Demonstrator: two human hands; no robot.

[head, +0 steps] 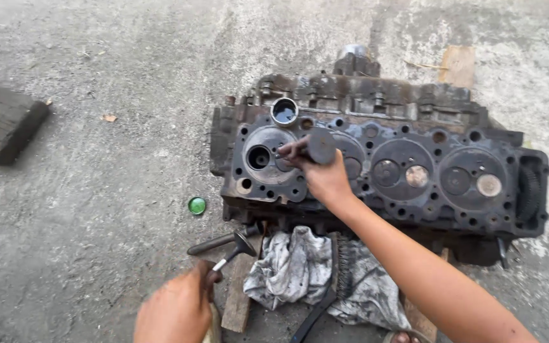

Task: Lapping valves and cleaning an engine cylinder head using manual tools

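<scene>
Concrete ground (96, 209), grey, rough and stained. On it, a cast-metal cylinder head (382, 165), long and blocky, dark with grime and rust, face pocked with round bolt holes and four shallow circular chambers. Valve discs seated in the two chambers toward the far end, some dull grey, some tan with rust; an open round port (258, 157) in the chamber nearest the near end.

Right hand (322, 174) over that near chamber, fingers closed around a valve (320, 146) with a dark, flat round head, fingertips touching the chamber face. Short shiny metal cup (284, 110) on the upper edge of the head, just above.

Left hand (176, 311) low in view, fingers curled around the bright stem of a second valve (236, 249), its dark flared head pointing up toward the casting. Just beside it, a dull grey bar (214, 242) lying across a rough wooden strip (239, 298).

Crumpled grey-white rag (300, 270), oil-smudged, below the casting, partly over a black ribbed hose or spring (341, 270); which of the two, hard to tell.

Small round green cap (197, 205), glossy, alone on the concrete left of the casting. Weathered timber block (1, 121) at the far left edge. Pale wooden piece (457, 63) behind the casting.
</scene>
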